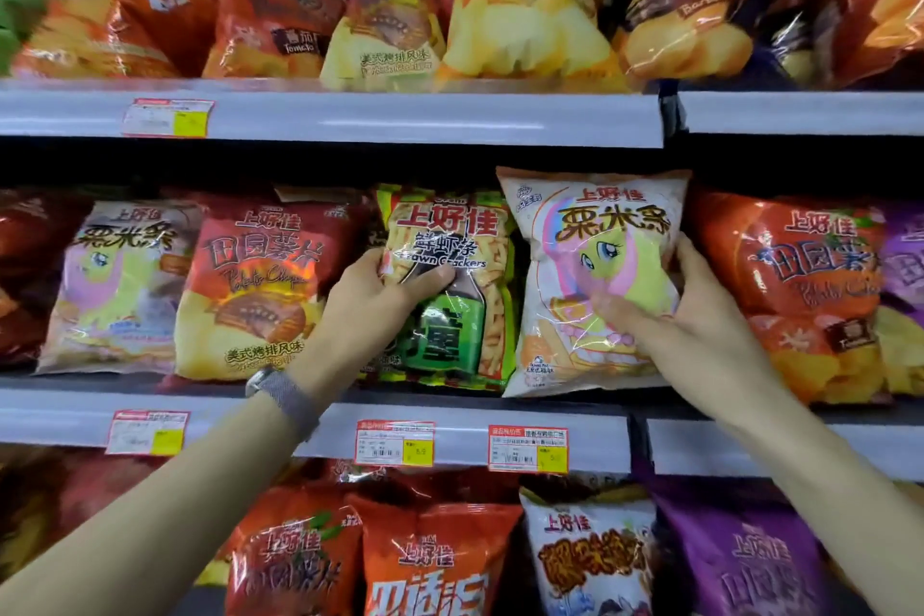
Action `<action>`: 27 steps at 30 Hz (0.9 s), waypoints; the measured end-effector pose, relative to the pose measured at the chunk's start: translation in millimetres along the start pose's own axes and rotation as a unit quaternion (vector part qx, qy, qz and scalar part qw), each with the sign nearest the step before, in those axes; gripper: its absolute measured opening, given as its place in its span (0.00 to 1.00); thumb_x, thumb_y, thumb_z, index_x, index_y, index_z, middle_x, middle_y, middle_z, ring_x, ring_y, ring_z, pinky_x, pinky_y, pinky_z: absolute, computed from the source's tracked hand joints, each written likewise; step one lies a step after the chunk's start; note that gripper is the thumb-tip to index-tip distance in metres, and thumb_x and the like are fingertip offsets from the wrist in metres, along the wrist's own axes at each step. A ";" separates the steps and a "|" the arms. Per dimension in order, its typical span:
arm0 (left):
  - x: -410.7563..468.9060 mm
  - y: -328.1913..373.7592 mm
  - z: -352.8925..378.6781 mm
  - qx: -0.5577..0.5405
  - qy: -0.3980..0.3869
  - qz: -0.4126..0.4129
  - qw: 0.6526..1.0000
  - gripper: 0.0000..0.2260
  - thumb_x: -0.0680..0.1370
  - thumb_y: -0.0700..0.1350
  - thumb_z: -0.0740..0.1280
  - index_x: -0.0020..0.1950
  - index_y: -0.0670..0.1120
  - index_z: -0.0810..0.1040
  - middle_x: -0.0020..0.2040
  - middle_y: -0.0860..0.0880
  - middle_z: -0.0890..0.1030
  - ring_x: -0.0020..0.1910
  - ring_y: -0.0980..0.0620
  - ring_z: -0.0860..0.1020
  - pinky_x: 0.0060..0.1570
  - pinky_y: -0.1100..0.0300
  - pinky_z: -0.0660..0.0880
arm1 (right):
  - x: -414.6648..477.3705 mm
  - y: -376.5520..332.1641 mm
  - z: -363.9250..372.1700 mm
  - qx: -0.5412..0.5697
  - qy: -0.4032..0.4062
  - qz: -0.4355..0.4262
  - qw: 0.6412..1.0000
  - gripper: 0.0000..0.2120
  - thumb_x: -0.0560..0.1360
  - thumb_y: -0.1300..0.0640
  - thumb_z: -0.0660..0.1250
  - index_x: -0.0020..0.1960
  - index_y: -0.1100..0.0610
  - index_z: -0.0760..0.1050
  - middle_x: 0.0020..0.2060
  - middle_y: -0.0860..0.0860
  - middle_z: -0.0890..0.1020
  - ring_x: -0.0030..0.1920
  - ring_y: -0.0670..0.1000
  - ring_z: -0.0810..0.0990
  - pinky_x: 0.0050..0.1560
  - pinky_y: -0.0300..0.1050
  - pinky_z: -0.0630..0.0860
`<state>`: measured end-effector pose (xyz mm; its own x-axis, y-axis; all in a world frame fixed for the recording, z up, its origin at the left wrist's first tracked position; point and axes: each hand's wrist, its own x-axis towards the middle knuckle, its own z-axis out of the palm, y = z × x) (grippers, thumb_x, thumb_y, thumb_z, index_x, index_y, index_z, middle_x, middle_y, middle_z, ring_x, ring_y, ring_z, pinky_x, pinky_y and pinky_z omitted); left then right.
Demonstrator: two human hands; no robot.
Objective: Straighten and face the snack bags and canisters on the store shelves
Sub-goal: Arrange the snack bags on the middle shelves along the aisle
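The green and yellow prawn cracker bag stands on the middle shelf, front facing out, and the left hand grasps it at its left edge with the thumb laid across the front. Just beside it on the right, touching and slightly overlapping it, the white pony bag stands on the same shelf. The right hand grips that bag, thumb on its lower front and fingers curled round its right edge. A wristwatch sits on the left wrist. A red potato chips bag flanks the pair on the left, an orange-red bag on the right. 2 price tags hang on the shelf rim below. More snack bags fill the shelves above and below.
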<state>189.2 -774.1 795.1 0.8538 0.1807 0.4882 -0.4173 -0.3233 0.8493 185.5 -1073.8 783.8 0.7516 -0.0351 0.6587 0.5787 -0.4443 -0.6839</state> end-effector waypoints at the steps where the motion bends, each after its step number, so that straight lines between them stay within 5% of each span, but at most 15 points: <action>1: 2.1 1.2 -2.6 -0.003 0.007 0.007 1.000 0.25 0.68 0.66 0.79 0.59 0.55 0.82 0.52 0.55 0.89 0.52 0.50 0.88 0.59 0.43 0.82 | -0.8 -4.3 -1.4 0.005 0.006 -0.003 1.000 0.53 0.61 0.23 0.76 0.79 0.41 0.62 0.67 0.40 0.81 0.67 0.48 0.80 0.70 0.59 0.75; 6: 6.9 16.1 -30.1 -0.005 0.018 0.043 0.999 0.26 0.67 0.66 0.79 0.57 0.51 0.84 0.49 0.52 0.89 0.48 0.47 0.89 0.56 0.40 0.84 | 0.1 -23.9 -10.5 0.057 -0.005 0.023 0.998 0.26 0.72 0.49 0.79 0.67 0.42 0.75 0.52 0.40 0.88 0.52 0.44 0.87 0.61 0.52 0.81; 15: -29.5 14.7 -73.5 0.135 0.033 0.078 0.987 0.26 0.68 0.72 0.76 0.53 0.54 0.84 0.40 0.56 0.88 0.40 0.53 0.86 0.43 0.53 0.79 | 5.5 -32.5 2.6 0.120 -0.001 0.097 0.988 0.21 0.72 0.61 0.79 0.59 0.44 0.77 0.45 0.44 0.89 0.40 0.47 0.89 0.28 0.45 0.82; 18: -37.9 10.3 -89.7 0.125 0.037 0.077 0.989 0.28 0.65 0.74 0.74 0.55 0.56 0.84 0.42 0.55 0.88 0.41 0.50 0.87 0.46 0.47 0.82 | 3.5 -30.5 21.9 0.113 0.024 0.074 0.991 0.28 0.70 0.61 0.81 0.64 0.46 0.74 0.48 0.45 0.88 0.43 0.44 0.88 0.37 0.41 0.84; 22: -46.2 5.1 -107.9 0.081 0.075 0.082 0.990 0.24 0.68 0.70 0.77 0.56 0.56 0.84 0.44 0.56 0.89 0.42 0.53 0.88 0.48 0.45 0.83 | -4.2 -24.3 64.6 0.108 0.005 0.071 0.992 0.46 0.65 0.49 0.85 0.76 0.47 0.65 0.54 0.45 0.87 0.53 0.47 0.88 0.61 0.56 0.82; 27: -62.5 2.3 -122.1 0.084 0.146 0.104 0.980 0.19 0.72 0.63 0.78 0.56 0.55 0.83 0.44 0.61 0.88 0.41 0.64 0.84 0.43 0.57 0.76 | -9.4 -36.3 112.2 0.082 -0.009 0.040 0.996 0.52 0.66 0.43 0.84 0.81 0.45 0.57 0.60 0.38 0.82 0.56 0.38 0.82 0.66 0.49 0.75</action>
<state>96.9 -672.8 791.0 0.6208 0.3446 0.7042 -0.4949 -0.5244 0.6929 193.0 -957.0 767.3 0.8015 -0.0479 0.5961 0.5602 -0.2889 -0.7764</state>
